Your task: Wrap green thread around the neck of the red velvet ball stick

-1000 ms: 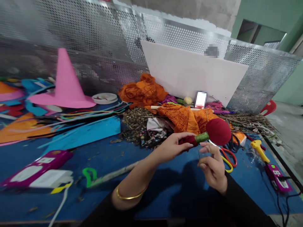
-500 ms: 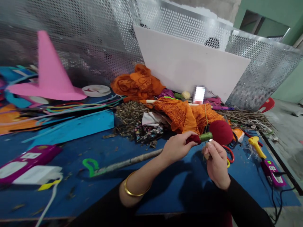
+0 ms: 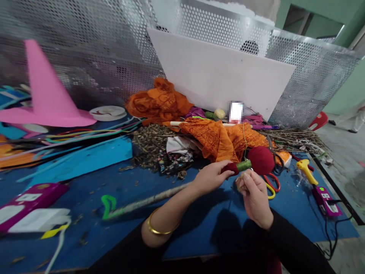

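As the head view records: left hand point(image 3: 212, 177), grip clasped around red piece point(image 3: 234, 168) with green wrapping point(image 3: 244, 164), above blue tabletop point(image 3: 91, 239); right hand point(image 3: 256, 196), pinched just beside, contents indistinct. Step, presumably: binding; next move likely calls for steady winding.
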Action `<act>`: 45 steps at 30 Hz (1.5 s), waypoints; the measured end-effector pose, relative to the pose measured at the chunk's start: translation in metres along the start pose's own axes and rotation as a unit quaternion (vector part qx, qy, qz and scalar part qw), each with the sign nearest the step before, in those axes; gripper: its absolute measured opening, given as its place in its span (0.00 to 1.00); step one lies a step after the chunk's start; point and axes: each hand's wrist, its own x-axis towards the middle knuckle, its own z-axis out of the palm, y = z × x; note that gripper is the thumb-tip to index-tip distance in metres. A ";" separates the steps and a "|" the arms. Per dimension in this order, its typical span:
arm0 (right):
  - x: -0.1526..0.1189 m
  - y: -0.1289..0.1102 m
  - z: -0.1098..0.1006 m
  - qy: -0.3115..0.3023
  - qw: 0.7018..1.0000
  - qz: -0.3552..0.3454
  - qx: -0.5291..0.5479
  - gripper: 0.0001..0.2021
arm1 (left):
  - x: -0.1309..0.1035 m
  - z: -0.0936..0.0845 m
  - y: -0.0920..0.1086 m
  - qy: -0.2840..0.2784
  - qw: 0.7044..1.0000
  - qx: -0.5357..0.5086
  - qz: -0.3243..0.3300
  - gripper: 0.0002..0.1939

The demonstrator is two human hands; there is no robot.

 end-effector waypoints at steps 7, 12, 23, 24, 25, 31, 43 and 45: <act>0.013 -0.006 -0.004 0.021 0.998 0.052 0.039 0.17 | -0.002 -0.010 -0.004 -0.028 0.993 -0.104 0.041 0.24; 0.014 0.013 0.002 0.101 0.989 0.037 0.104 0.13 | -0.006 -0.012 0.003 -0.010 0.996 -0.088 0.020 0.20; 0.012 0.021 0.001 0.177 0.964 0.062 0.186 0.12 | -0.009 -0.007 0.002 0.022 0.997 -0.072 0.020 0.15; 0.014 0.021 0.000 0.174 0.962 0.073 0.195 0.12 | -0.009 -0.006 0.003 0.026 0.997 -0.064 0.021 0.15; 0.015 0.021 -0.001 0.170 0.961 0.085 0.200 0.12 | -0.010 -0.005 0.004 0.028 0.998 -0.056 0.022 0.15; 0.022 0.025 -0.003 0.149 0.968 0.109 0.172 0.12 | -0.011 -0.005 0.006 -0.018 0.999 -0.021 0.032 0.15; 0.023 0.037 0.000 0.178 0.970 0.059 0.155 0.10 | -0.017 0.020 0.018 0.172 0.893 0.337 0.244 0.32; 0.023 0.038 0.000 0.177 0.969 0.057 0.160 0.10 | -0.014 0.026 0.015 0.113 0.906 0.342 0.223 0.30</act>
